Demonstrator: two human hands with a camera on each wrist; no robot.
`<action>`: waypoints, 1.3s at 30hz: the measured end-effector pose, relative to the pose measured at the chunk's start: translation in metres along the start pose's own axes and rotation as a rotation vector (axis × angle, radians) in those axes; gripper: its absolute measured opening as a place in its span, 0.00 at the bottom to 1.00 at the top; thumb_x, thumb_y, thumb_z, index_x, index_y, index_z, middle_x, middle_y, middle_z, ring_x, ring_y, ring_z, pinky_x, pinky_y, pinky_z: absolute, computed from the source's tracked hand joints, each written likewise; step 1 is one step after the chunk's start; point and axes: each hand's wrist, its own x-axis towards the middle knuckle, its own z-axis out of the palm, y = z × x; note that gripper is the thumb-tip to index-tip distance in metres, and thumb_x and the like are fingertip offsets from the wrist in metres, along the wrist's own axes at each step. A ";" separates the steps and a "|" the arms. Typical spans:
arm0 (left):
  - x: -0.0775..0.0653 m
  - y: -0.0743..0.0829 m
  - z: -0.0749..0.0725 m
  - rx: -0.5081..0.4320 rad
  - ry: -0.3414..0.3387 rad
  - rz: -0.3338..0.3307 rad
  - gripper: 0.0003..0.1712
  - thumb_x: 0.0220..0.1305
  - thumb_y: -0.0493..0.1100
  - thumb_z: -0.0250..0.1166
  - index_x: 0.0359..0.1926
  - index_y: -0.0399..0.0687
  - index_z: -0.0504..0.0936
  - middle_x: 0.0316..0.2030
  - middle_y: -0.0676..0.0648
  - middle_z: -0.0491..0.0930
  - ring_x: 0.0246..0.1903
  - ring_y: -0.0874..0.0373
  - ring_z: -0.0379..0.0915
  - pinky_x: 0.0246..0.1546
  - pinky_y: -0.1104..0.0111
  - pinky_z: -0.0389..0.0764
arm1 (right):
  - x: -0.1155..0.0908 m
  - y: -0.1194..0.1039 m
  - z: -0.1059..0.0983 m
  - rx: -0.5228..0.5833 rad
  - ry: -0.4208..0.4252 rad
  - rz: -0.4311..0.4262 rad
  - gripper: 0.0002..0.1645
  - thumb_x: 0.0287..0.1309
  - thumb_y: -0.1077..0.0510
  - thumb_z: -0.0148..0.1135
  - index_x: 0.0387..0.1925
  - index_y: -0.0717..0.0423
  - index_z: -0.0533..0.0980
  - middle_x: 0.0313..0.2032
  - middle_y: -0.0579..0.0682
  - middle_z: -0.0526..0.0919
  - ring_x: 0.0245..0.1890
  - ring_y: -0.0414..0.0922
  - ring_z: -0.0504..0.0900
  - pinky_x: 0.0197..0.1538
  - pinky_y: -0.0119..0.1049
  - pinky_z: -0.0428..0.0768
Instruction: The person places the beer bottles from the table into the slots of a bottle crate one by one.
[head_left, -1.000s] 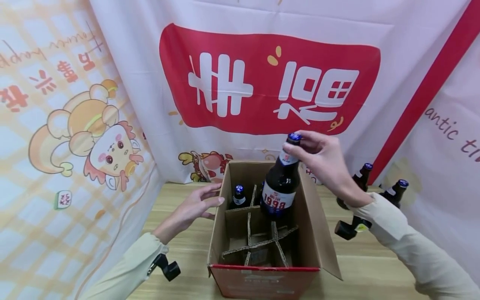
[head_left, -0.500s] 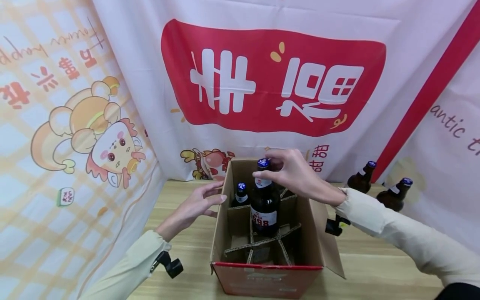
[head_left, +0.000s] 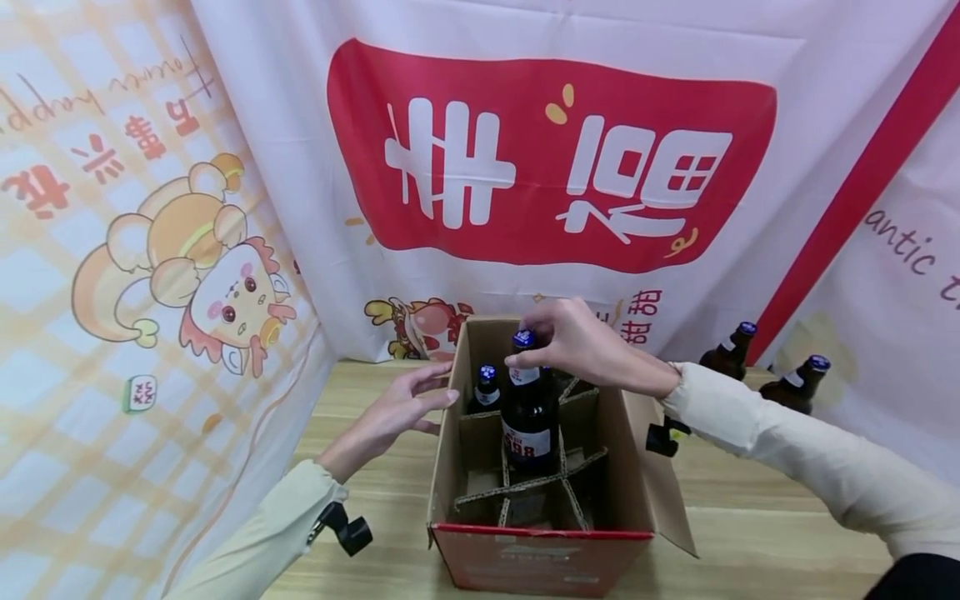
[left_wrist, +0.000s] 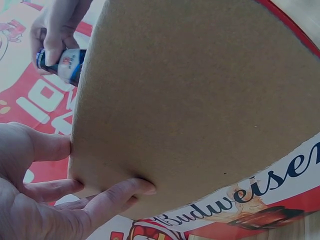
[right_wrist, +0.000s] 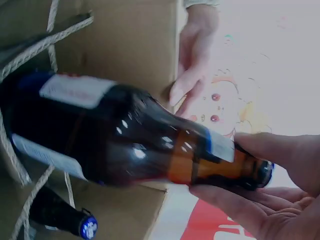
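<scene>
The table [head_left: 757, 492] bears the open box [head_left: 540, 562] at its middle, a cardboard divider [head_left: 480, 497] crossing inside. My bottle [head_left: 528, 417] is roughly upright between the box's left and right edges, its base too hidden to say whether it rests. One boxed bottle [head_left: 487, 388] shows at the box's far-left corner, two loose bottles [head_left: 798, 385] near the table's far-right corner: partway, I judge. My left hand [head_left: 408, 407], fingers spread, touches the box's left edge; my right hand [head_left: 573, 343] pinches my bottle's neck.
</scene>
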 end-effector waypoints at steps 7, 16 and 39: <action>0.001 -0.001 -0.001 -0.006 -0.007 0.004 0.38 0.76 0.44 0.63 0.80 0.41 0.61 0.78 0.31 0.59 0.67 0.32 0.71 0.49 0.52 0.90 | 0.012 0.002 0.005 -0.121 -0.169 0.027 0.13 0.55 0.53 0.81 0.33 0.59 0.87 0.18 0.45 0.76 0.18 0.38 0.70 0.21 0.29 0.70; -0.001 0.001 -0.003 0.002 0.004 0.005 0.37 0.76 0.42 0.62 0.80 0.41 0.60 0.78 0.30 0.59 0.66 0.32 0.72 0.49 0.52 0.91 | 0.013 0.010 0.023 -0.163 -0.376 0.127 0.32 0.53 0.59 0.82 0.11 0.50 0.65 0.11 0.41 0.55 0.12 0.36 0.55 0.18 0.26 0.57; -0.001 0.000 0.001 -0.032 -0.012 0.014 0.41 0.74 0.41 0.64 0.81 0.39 0.58 0.77 0.30 0.59 0.66 0.32 0.72 0.49 0.53 0.91 | 0.011 0.030 0.017 -0.165 -0.483 0.090 0.08 0.61 0.57 0.75 0.28 0.53 0.84 0.22 0.41 0.81 0.22 0.34 0.73 0.28 0.27 0.75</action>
